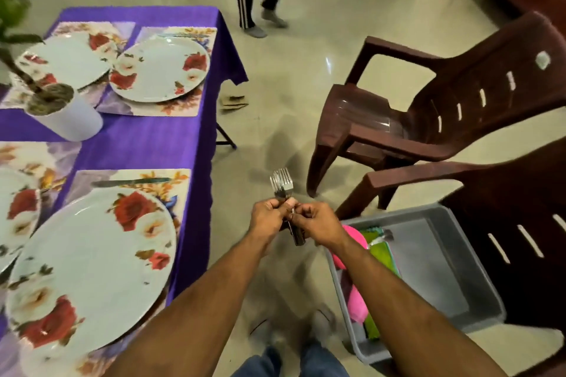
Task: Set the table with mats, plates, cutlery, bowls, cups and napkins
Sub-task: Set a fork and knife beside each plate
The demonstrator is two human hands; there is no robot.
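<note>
We stretch both bare forearms forward, wrists close together. Our left hand [267, 214] and right hand [315, 220] nearly touch, fingers curled in a shared grip on the forks [283, 190].

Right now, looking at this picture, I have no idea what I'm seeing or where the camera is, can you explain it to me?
There is no machine here. The one picture comes from a camera worn on a person's head, looking down at their own arms. Both hands, the left hand and the right hand, grip a bunch of forks, prongs up, over the floor. On the left a table with a purple cloth carries flowered mats, plates and knives. On the right a grey tub holds pink and green cloths, maybe napkins, beside brown chairs.
</note>
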